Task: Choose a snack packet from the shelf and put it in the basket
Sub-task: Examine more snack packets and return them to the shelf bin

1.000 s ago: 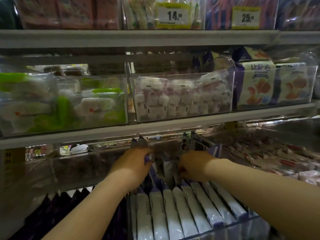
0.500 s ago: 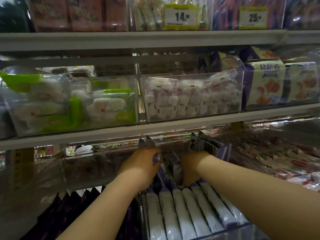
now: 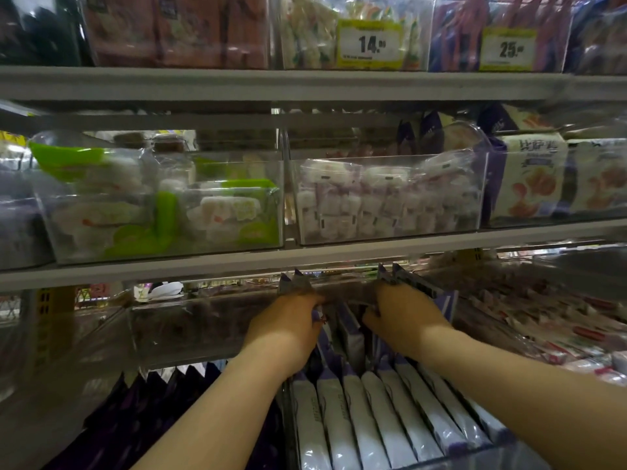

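- Nearest, a clear plastic bin [image 3: 451,461] on the lowest shelf holds a row of white-and-purple snack packets [image 3: 369,418] standing on edge, packed side by side.
- To the left of that bin stand dark purple zigzag-topped packets [image 3: 159,398].
- Both forearms reach in over the row to its back part.
- The left hand [image 3: 288,329] has its fingers curled round a few of the rear white-and-purple packets, whose tops stick up just above its knuckles.
- The right hand [image 3: 402,317] likewise grips a bunch of the rear packets, which lean to the right; its fingertips are hidden among them.
- Between the two hands is a gap where more of the same packets show.
- To the right lies a clear tray of small red-and-white sachets [image 3: 559,330].
- Beyond, a grey metal shelf [image 3: 203,268] carries clear bins: green-and-white wrapped sweets [image 3: 217,212] on the left, small white-and-pink wrapped pieces [image 3: 383,201] in the middle, cream boxes with orange pictures [image 3: 531,179] on the right.
- Farthest, on the top shelf, yellow price tags [image 3: 369,44] read 14 and 25.
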A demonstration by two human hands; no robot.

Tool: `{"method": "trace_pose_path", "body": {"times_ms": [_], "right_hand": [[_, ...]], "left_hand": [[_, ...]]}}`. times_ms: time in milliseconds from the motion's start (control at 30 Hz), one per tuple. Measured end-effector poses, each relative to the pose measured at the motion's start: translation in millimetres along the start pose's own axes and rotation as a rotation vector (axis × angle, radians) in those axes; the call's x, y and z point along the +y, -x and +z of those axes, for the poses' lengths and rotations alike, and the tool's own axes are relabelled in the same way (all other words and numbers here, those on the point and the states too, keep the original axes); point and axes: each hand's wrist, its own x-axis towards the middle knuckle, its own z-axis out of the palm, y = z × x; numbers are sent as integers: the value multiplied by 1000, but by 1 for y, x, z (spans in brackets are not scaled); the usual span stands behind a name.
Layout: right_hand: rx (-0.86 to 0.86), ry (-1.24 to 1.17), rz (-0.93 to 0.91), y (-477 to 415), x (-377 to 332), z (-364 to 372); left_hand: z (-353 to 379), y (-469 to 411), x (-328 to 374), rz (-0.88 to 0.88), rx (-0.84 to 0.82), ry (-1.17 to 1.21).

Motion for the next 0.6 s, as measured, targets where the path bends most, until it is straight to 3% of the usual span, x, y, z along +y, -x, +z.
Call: {"method": "trace_pose_path", "body": {"times_ms": [200,400,500,600], "right_hand": [[342,-29,-42,30,9,-30],[332,-239,107,84,29,-57],[417,-288,134,112,34,-71],[509,-335,126,142,29,-81]], "left_hand": [[-5,3,7,34,-26,-151],[-18,24,26,150,-100,-409],[-25,45,38,172,-101,-429],[-31,70,53,209,14,-300]]}}
